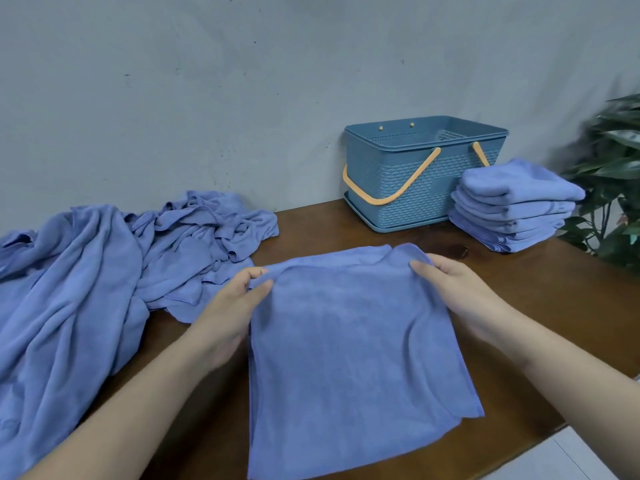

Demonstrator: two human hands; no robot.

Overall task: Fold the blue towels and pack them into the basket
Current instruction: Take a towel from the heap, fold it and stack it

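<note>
A blue towel lies spread in front of me on the brown table, its near edge hanging over the table's front. My left hand pinches its far left corner and my right hand pinches its far right corner, both lifted slightly. The blue plastic basket with orange handles stands against the wall at the back right; no towels show inside it. A stack of several folded blue towels sits just right of the basket.
A big heap of unfolded blue towels covers the table's left side. A green leafy plant stands past the table's right end. A grey wall runs close behind the table.
</note>
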